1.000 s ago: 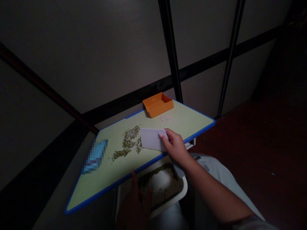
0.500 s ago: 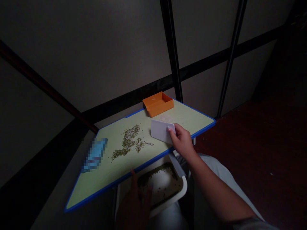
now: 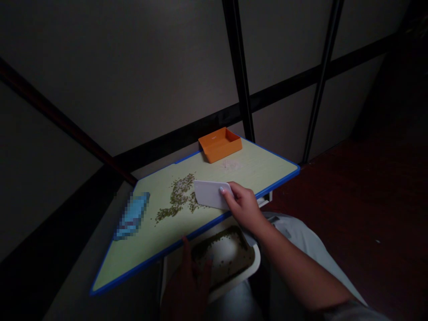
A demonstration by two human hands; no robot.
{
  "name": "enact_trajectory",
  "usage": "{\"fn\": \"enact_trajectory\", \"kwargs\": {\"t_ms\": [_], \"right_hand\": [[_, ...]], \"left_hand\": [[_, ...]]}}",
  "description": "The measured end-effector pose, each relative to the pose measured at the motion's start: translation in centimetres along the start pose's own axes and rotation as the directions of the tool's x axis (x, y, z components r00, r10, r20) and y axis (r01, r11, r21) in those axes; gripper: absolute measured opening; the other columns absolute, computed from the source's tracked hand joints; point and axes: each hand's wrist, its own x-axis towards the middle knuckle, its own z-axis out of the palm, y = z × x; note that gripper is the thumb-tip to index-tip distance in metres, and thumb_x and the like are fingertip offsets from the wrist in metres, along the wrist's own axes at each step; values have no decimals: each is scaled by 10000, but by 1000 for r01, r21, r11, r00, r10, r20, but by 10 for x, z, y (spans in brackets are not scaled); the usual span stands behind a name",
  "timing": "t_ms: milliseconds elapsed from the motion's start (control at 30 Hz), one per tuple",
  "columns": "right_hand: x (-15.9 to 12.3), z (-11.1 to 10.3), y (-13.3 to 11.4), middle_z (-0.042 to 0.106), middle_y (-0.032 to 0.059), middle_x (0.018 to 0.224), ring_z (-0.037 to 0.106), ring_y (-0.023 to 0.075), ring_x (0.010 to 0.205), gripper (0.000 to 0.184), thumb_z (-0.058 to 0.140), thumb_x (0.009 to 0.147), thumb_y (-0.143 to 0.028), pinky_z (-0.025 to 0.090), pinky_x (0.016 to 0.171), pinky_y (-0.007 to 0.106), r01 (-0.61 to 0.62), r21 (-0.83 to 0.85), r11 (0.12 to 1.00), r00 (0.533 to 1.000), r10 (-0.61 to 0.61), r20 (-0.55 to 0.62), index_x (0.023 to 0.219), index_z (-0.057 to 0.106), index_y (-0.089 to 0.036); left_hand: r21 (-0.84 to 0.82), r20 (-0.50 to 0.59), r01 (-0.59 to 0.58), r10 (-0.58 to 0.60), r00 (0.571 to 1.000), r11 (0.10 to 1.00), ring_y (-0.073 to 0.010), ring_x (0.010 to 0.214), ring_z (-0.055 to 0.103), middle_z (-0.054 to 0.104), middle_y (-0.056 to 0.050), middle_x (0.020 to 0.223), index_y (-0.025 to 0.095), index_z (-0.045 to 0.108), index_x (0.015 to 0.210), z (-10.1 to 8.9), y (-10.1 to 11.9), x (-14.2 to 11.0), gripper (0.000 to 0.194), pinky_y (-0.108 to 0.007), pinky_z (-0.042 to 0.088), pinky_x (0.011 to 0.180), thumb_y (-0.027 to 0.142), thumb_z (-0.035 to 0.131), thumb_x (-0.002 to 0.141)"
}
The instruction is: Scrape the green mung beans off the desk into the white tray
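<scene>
My right hand (image 3: pixel 245 205) pinches a white flat plastic scraper (image 3: pixel 210 195), thumb on its near face. The scraper stands tilted on a pale-green board (image 3: pixel 264 165) with a blue rim, at the right side of a scatter of small green-brown and pale bits (image 3: pixel 180 196). Below the board's near edge is a pale tray (image 3: pixel 256 263) with similar bits along its inner sides. My left hand (image 3: pixel 190 281), in deep shadow, is at the tray's left side, with the thumb over the inside and one finger near the board's edge. It seems to grip the tray; its other fingers are hidden.
An orange open box (image 3: pixel 220 147) stands at the board's back edge, with a faint pinkish patch (image 3: pixel 230 164) before it. A blurred-out blue packet (image 3: pixel 133 217) lies at the left. A panelled wall (image 3: pixel 174 67) rises behind the board. Dark reddish floor (image 3: pixel 334 191) lies right.
My right hand moved the scraper right, away from the bits, then back left against them. A few bits trailed at the right when it pulled away. My left hand stays put.
</scene>
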Motion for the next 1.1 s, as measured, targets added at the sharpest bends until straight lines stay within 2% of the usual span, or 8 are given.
{"fn": "enact_trajectory", "kwargs": {"t_ms": [233,600,867,1100], "right_hand": [[2,-4,7,635,6,697,583,161,639,241,496,942,-355,393,576,245,-27,2,1000,999,27,-22,835,636,-190],[10,-26,16,606,-4,662,540,161,629,244,528,914,-372,383,571,254,-75,-9,997,982,72,-173,786,634,-193],[11,-30,14,660,23,680,569,171,629,264,542,877,-386,388,565,259,-115,-9,993,975,112,-191,761,651,-176],[10,-30,11,661,26,667,572,176,622,266,558,862,-390,388,561,264,-130,-1,992,977,128,-171,740,657,-175]], "left_hand": [[-2,9,7,-7,1000,1000,-205,794,674,689,-15,846,143,79,1565,0,0,-1,794,-321,458,746,555,293,921],[-13,8,20,-20,1000,1000,-197,763,669,671,10,772,174,90,1567,-1,2,-2,782,-316,447,716,561,318,927],[-10,7,33,-33,999,999,-192,825,670,673,7,810,164,74,1566,-3,6,-5,771,-308,438,740,531,318,933],[14,27,33,-33,999,999,-196,811,658,667,5,810,144,93,1561,-3,7,-3,802,-307,426,715,572,306,917]]}}
